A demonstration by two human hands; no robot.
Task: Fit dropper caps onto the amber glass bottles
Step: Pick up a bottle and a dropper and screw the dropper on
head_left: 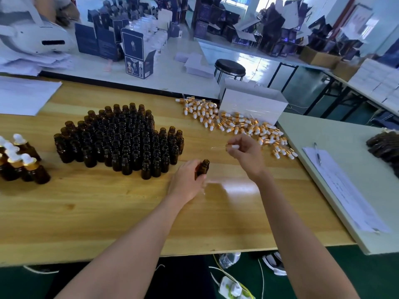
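- The left hand grips one amber bottle, fingers curled round its body. The bottle is upright with its mouth open, right of the worktop's middle. Whether its base touches the wood cannot be told.
- The right hand pinches a dropper cap between thumb and fingertips. It holds the cap above the worktop, up and right of the bottle and apart from it.
- The cap's glass pipette points left, roughly level, its tip short of the bottle's mouth.
- A cluster of uncapped amber bottles stands tightly packed in the middle of the worktop, its near right side just beside the held bottle.
- Capped bottles with white bulbs and gold collars stand at the left edge, well apart from the cluster.
- A pile of loose caps lies by the far right corner and trails down along the right edge, close behind the right hand.
- A white box stands at the far right corner, touching the pile's far side.
- White sheets lie at the far left corner.
- A grey table abuts the right edge. It carries a printed page with a pen lying on it.
- A black stool stands beyond the far edge.
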